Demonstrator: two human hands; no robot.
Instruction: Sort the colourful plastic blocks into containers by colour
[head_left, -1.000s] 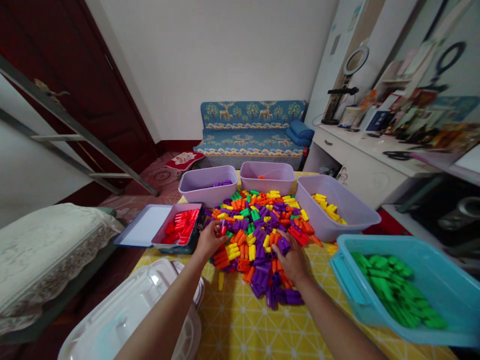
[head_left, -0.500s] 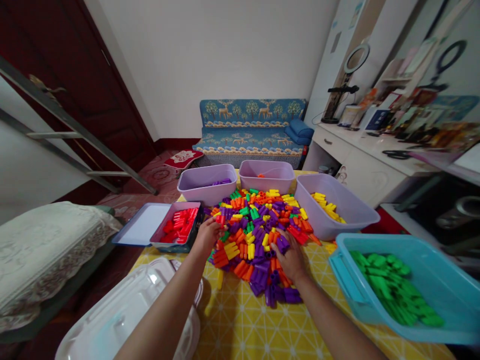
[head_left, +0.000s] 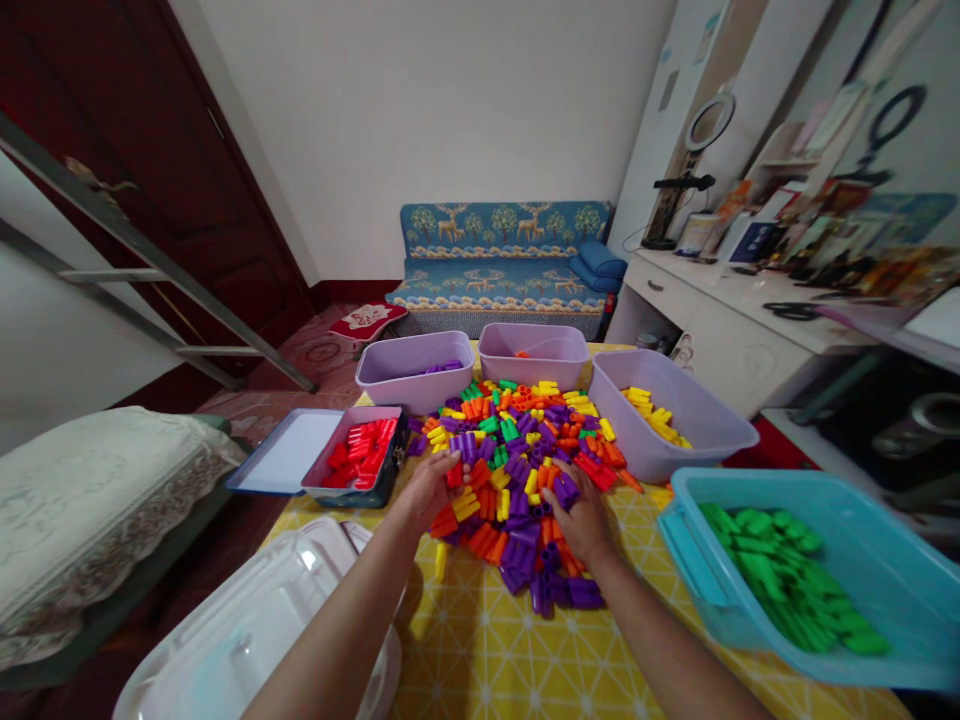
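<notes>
A heap of plastic tube-shaped building blocks [head_left: 517, 465] in purple, orange, yellow, green and red covers the middle of the table. At the heap's left side, my left hand [head_left: 426, 490] is closed around a red block [head_left: 454, 474], its fingertips partly hidden. Purple blocks [head_left: 466, 446] lie just beyond those fingers. On the heap's right side is my right hand [head_left: 583, 518], thumb and fingers curled about a purple block [head_left: 566, 490]. Orange and yellow blocks lie close to its fingertips.
Lilac bins [head_left: 416, 387] stand behind the heap, one with yellow blocks at right. A hinged tin [head_left: 347, 492] of red blocks sits left, a turquoise tub [head_left: 697, 570] of green blocks right. A translucent lid [head_left: 262, 630] lies front left, on a yellow tablecloth [head_left: 480, 650].
My left hand has moved slightly right and toward me with the red block, down among the blocks at the heap's left side. My right hand has hardly moved.
</notes>
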